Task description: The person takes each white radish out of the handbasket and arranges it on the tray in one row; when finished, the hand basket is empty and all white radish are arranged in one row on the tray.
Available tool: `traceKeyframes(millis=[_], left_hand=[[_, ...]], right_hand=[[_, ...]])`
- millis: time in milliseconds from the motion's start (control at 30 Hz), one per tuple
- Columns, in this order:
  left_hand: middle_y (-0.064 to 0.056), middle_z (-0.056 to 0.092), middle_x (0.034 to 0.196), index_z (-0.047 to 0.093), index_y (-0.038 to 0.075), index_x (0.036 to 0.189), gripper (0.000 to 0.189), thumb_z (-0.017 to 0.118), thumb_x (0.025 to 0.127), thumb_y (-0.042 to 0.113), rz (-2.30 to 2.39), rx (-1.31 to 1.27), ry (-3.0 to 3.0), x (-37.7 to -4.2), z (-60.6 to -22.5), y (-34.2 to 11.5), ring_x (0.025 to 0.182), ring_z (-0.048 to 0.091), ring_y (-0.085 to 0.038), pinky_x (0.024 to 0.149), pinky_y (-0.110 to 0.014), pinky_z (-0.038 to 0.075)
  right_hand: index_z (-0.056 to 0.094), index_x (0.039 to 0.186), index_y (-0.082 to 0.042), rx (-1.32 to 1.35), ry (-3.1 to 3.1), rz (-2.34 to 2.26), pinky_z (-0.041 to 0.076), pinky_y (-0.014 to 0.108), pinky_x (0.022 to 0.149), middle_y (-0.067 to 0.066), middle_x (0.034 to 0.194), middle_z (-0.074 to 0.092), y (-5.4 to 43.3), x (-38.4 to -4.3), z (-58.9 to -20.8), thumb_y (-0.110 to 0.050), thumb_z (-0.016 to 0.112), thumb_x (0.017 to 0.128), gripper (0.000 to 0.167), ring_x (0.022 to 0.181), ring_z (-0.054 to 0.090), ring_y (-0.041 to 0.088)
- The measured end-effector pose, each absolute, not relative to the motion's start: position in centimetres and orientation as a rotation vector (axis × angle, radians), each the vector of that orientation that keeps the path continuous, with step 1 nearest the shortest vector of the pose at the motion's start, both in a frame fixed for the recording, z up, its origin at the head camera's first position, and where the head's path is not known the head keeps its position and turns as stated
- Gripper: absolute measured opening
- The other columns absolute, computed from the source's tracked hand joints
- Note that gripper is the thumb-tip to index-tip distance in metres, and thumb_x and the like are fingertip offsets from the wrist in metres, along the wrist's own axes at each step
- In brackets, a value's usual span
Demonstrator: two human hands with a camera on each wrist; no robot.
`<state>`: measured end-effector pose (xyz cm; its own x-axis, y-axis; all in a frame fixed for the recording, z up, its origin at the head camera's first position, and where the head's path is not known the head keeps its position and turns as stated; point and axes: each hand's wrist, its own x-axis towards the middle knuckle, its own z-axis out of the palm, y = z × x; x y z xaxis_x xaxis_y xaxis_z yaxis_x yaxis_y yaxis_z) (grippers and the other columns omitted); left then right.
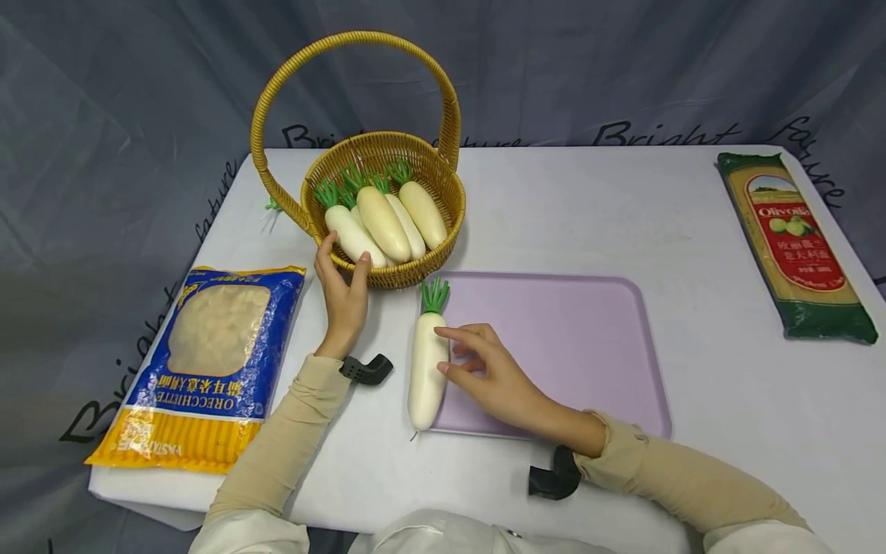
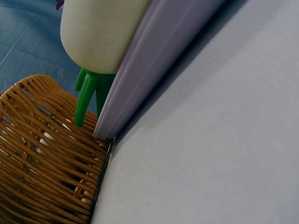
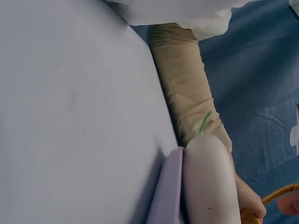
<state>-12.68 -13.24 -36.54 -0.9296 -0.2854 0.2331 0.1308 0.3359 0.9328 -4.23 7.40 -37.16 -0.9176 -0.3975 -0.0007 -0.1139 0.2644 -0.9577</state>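
Observation:
A woven basket (image 1: 453, 196) with a tall handle holds several white radishes (image 1: 383, 223) with green tops. My left hand (image 1: 346, 304) grips the basket's near rim, its thumb and index finger over the edge beside the nearest radish; its other fingers are mostly hidden. Another white radish (image 1: 428, 377) lies along the left edge of a lilac tray (image 1: 554, 346), leaves toward the basket. Over the tray, my right hand (image 1: 494, 377) has its thumb and index fingertips at that radish's right side, apart and loosely bent. Whether they touch it is unclear.
A blue and yellow bag of orecchiette (image 1: 214, 369) lies left of my left arm. At the far right is a green-ended pasta pack (image 1: 796, 246). A small green sprig (image 1: 273, 205) shows behind the basket handle. White cloth (image 1: 554, 208) covers the table.

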Motion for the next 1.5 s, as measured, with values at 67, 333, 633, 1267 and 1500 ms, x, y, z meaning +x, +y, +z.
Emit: traceKeyframes(millis=[67,333,633,1267,1500], left_hand=[[-0.017,0.016,0.144,0.022,0.005,0.139,0.056,0.048,0.091,0.018,-1.624,0.139,-2.251,-12.7,-36.5,-13.2,0.138,0.011,-0.025,0.112,-0.044,0.008],[-0.016,0.015,0.145,0.021,0.005,0.139,0.056,0.047,0.092,0.019,-1.631,0.137,-2.265,-12.6,-36.5,-13.2,0.139,0.009,-0.025,0.112,-0.044,0.008],[-0.016,0.015,0.145,0.021,0.006,0.139,0.056,0.047,0.092,0.019,-1.622,0.156,-2.261,-12.7,-36.6,-13.4,0.139,0.010,-0.025,0.112,-0.045,0.007],[-0.016,0.015,0.145,0.021,0.005,0.139,0.056,0.047,0.092,0.018,-1.631,0.141,-2.267,-12.7,-36.6,-13.2,0.139,0.011,-0.024,0.112,-0.043,0.009],[-0.016,0.015,0.144,0.021,0.004,0.139,0.056,0.047,0.091,0.018,-1.625,0.133,-2.260,-12.7,-36.5,-13.3,0.139,0.011,-0.025,0.112,-0.043,0.009]], right_hand=[[0.051,0.128,-0.014,-0.487,2.301,-1.708,0.047,0.030,0.083,0.013,0.119,0.043,7.6,-4.4,-36.9,-0.015,0.063,0.085,0.045,0.105,0.048,0.026],[0.051,0.128,-0.008,-0.470,2.256,-1.812,0.048,0.031,0.086,0.010,0.129,0.051,8.5,-6.7,-35.8,-0.015,0.056,0.089,0.040,0.113,0.053,0.025],[0.042,0.132,-0.001,-0.399,2.064,-2.146,0.045,0.023,0.092,0.015,0.135,0.044,7.7,-13.4,-34.5,-0.006,0.051,0.090,0.044,0.117,0.050,0.028],[0.024,0.142,-0.007,-0.094,1.348,-2.225,0.035,0.038,0.104,0.018,0.148,0.019,4.1,-23.6,-32.6,-0.021,0.042,0.095,0.052,0.134,0.029,0.030],[0.032,0.139,-0.013,-0.014,1.525,-2.177,0.038,0.040,0.101,0.016,0.144,0.029,1.9,-24.8,-32.4,-0.029,0.048,0.093,0.052,0.131,0.034,0.031]])
